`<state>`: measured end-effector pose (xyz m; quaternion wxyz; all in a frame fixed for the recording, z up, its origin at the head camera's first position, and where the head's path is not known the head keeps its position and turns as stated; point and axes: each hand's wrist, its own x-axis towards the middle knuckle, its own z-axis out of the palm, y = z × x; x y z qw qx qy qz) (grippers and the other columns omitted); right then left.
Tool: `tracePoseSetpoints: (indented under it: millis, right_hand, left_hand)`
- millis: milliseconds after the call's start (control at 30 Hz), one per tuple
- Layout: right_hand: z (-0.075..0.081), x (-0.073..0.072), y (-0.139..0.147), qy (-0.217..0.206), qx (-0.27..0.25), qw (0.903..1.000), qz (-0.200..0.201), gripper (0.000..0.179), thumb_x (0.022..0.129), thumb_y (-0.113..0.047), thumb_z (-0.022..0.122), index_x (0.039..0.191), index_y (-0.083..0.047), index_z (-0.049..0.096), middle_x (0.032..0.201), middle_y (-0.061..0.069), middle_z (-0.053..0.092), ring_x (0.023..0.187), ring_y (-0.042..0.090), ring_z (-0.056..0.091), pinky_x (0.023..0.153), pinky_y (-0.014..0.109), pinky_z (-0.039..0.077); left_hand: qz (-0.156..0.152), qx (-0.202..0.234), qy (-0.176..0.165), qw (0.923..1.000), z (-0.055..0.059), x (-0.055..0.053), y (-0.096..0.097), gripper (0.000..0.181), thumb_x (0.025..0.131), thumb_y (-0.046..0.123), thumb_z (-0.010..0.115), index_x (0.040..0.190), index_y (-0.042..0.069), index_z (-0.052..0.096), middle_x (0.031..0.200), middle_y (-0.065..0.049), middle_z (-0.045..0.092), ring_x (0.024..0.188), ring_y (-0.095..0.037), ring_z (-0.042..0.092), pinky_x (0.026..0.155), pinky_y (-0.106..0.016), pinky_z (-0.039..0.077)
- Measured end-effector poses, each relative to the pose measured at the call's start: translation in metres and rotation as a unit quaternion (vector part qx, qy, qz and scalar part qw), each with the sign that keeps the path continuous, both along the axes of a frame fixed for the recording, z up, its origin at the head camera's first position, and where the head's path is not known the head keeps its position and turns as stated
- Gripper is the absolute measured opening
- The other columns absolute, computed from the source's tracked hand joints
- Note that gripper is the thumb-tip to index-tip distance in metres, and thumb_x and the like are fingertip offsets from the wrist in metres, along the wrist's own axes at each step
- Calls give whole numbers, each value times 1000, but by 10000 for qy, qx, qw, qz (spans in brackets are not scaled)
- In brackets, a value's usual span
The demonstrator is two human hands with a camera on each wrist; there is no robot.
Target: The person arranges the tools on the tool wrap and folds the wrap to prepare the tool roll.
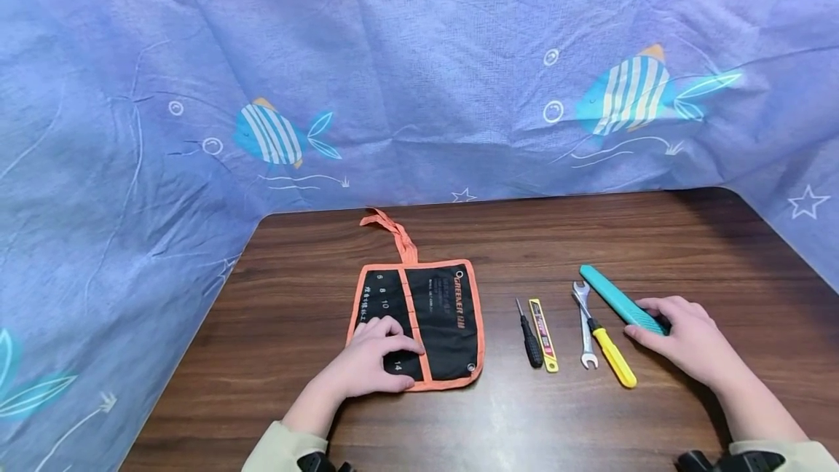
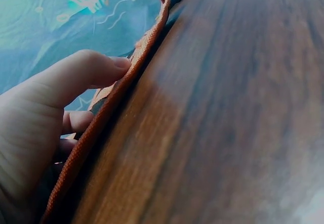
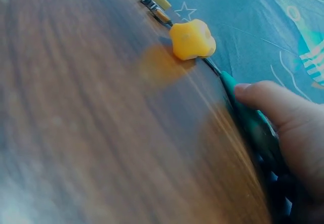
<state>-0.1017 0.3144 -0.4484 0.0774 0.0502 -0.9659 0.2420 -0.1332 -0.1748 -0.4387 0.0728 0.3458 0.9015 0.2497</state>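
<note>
In the head view my left hand (image 1: 373, 357) rests on a black fabric tool pouch (image 1: 448, 326) with orange trim and printed numbers. Its thumb lies by the near edge, touching the orange border (image 2: 109, 102) in the left wrist view. On the right, my right hand (image 1: 688, 337) holds a long teal tool (image 1: 612, 291) with a ridged grip, thumb on one side and fingers on the other; the hand hides its near end. Beside it a yellow-handled screwdriver (image 1: 615, 359) lies across an open-ended wrench (image 1: 585, 326).
Between pouch and wrench lie a small black-handled screwdriver (image 1: 531, 341) and a narrow yellow packet (image 1: 544, 335). An orange tie strap (image 1: 393, 230) extends from the pouch's far edge. A blue fish-patterned cloth (image 1: 419, 93) hangs behind the brown wooden table (image 1: 282, 297).
</note>
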Motion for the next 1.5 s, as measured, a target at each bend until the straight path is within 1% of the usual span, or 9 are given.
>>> tracePoseSetpoints:
  millis: [200, 433, 567, 733, 900, 1033, 1200, 1333, 1500]
  right_hand:
    - [4, -4, -1, -186, 37, 9998, -10, 51, 82, -37, 70, 109, 5, 62, 104, 26, 56, 93, 40, 49, 69, 51, 38]
    - [6, -5, 3, -159, -22, 9997, -185, 45, 83, -31, 69, 106, 7, 62, 102, 27, 55, 91, 39, 49, 68, 50, 37]
    - [9, -4, 4, -126, -154, 9994, -298, 44, 85, -30, 67, 106, 7, 60, 103, 27, 52, 91, 39, 48, 66, 44, 36]
    - [15, -4, 2, -42, -276, 9991, -331, 42, 85, -29, 67, 107, 6, 60, 103, 26, 52, 88, 35, 47, 65, 38, 33]
    - [22, -3, -5, 56, -336, 9993, -174, 39, 83, -27, 69, 106, 4, 61, 103, 22, 53, 85, 29, 46, 64, 36, 34]
    - [27, -4, -12, 32, -357, 9994, -22, 38, 83, -27, 69, 107, 2, 61, 102, 20, 53, 82, 26, 46, 62, 34, 35]
    - [30, -5, -19, 63, -384, 9992, 76, 37, 82, -26, 70, 106, 0, 62, 100, 16, 53, 78, 23, 46, 60, 30, 34]
    - [32, -5, -27, 77, -414, 9990, 174, 35, 81, -26, 71, 106, -3, 63, 97, 12, 54, 77, 21, 46, 60, 29, 35]
    - [33, -6, -37, 33, -452, 9984, 347, 34, 81, -26, 71, 106, -5, 63, 97, 9, 54, 77, 19, 46, 61, 29, 36]
  left_hand:
    - [-90, -110, -106, 9998, 2, -1, -1, 41, 75, 56, 69, 114, 47, 62, 100, 16, 41, 90, -9, 34, 76, -35, 28]
    - [-214, -262, -287, 9990, 5, -1, 0, 45, 75, 55, 69, 119, 53, 57, 99, 14, 40, 89, -10, 34, 76, -35, 27]
    - [-303, -359, -187, 9987, 4, -3, 0, 43, 77, 56, 67, 118, 54, 56, 99, 14, 40, 89, -10, 33, 75, -34, 26]
    - [-434, -512, -4, 9977, 3, -4, 1, 45, 78, 58, 65, 121, 56, 53, 96, 14, 38, 85, -10, 32, 72, -33, 25]
    - [-555, -573, 110, 9968, 5, -2, 1, 42, 81, 55, 63, 122, 55, 53, 93, 14, 36, 84, -10, 31, 71, -33, 24]
    - [-556, -457, 178, 9973, 6, 1, 2, 39, 81, 49, 65, 119, 51, 58, 93, 14, 36, 83, -10, 31, 71, -33, 23]
    - [-525, -421, 269, 9974, 6, 2, 5, 38, 79, 45, 67, 117, 48, 61, 93, 14, 37, 84, -10, 31, 72, -33, 23]
    - [-499, -539, 324, 9968, 4, 2, 5, 39, 78, 47, 67, 117, 47, 61, 87, 15, 40, 80, -8, 34, 71, -31, 25]
    - [-544, -706, 502, 9948, 2, 2, 7, 40, 79, 53, 63, 118, 43, 62, 84, 18, 44, 77, -4, 37, 68, -28, 28]
